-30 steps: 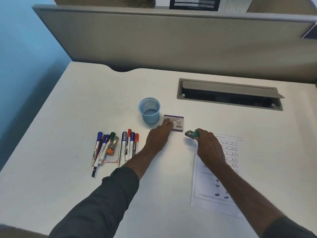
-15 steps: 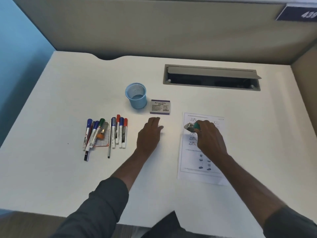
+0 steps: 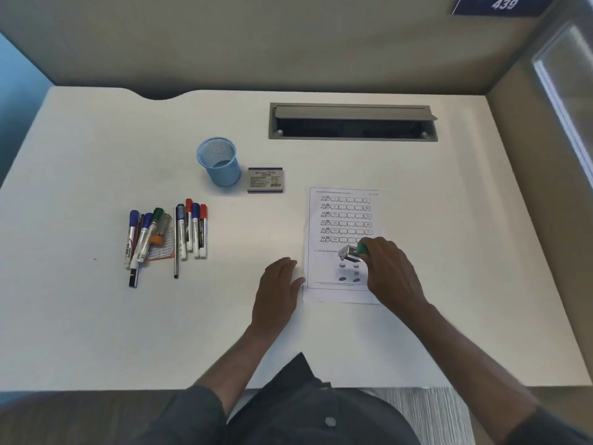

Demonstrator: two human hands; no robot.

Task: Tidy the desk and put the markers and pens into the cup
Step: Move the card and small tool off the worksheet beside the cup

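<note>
A blue mesh cup (image 3: 219, 162) stands upright and empty on the white desk (image 3: 96, 316). Left of centre lies a bunch of several markers and pens (image 3: 167, 236), side by side, partly on a small printed card. My right hand (image 3: 388, 271) grips a small green and metal stapler (image 3: 353, 252) over the lower part of a printed worksheet (image 3: 345, 216). My left hand (image 3: 277, 290) rests flat on the desk, fingers straight, just left of the sheet's lower corner. It holds nothing.
A small eraser box (image 3: 265, 179) lies right of the cup. A grey cable hatch (image 3: 353, 122) is set into the desk at the back. Beige partition walls close off the back and right sides. The desk's front edge is near my body.
My left hand let go of the eraser box and drew back toward me. My right hand, holding the stapler, also drew back down the worksheet. The camera tilted down.
</note>
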